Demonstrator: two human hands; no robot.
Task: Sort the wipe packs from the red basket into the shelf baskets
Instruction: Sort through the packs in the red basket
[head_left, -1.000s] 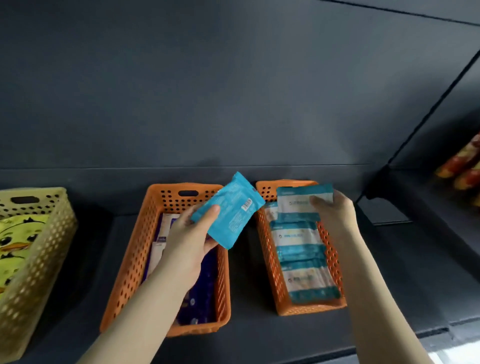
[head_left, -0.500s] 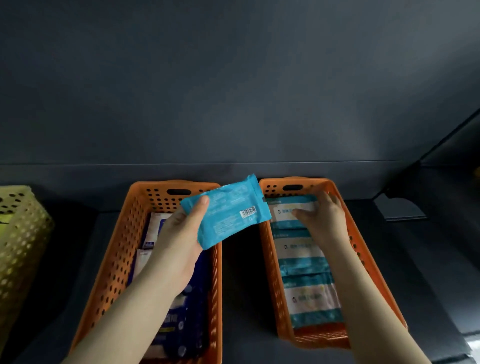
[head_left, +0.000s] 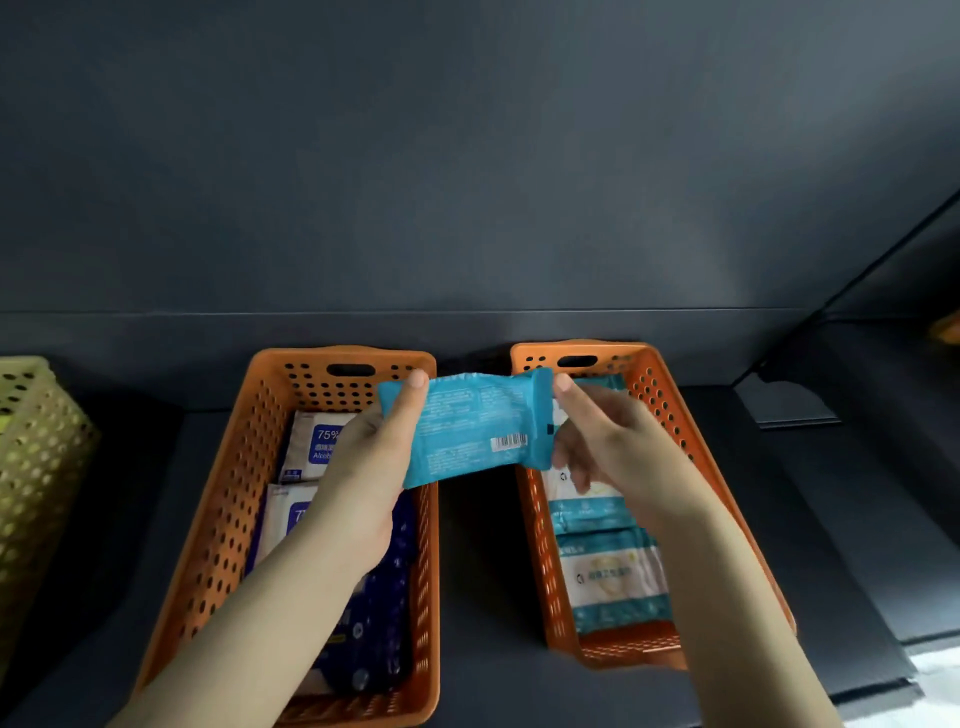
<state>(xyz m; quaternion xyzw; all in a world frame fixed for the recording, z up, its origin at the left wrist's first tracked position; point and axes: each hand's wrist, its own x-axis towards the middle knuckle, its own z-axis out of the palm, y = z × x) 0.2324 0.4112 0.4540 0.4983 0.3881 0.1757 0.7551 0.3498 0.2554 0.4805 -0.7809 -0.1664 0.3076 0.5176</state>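
Note:
A blue wipe pack (head_left: 475, 423) with a barcode is held level between the two orange shelf baskets. My left hand (head_left: 371, 467) grips its left end, thumb on top. My right hand (head_left: 605, 449) touches its right end, fingers behind the pack's edge. The left orange basket (head_left: 234, 488) holds white 75% alcohol wipe packs (head_left: 314, 447) and dark blue packs (head_left: 382, 618). The right orange basket (head_left: 660, 395) holds a row of white-and-teal wipe packs (head_left: 610, 577). The red basket is out of view.
A yellow perforated basket (head_left: 36, 467) stands at the far left of the dark shelf (head_left: 483, 571). The shelf's back wall rises behind the baskets. A divider and another shelf bay lie to the right.
My right hand left the white-and-teal packs in the right basket and came up to the blue pack's right end. The left hand turned the pack level.

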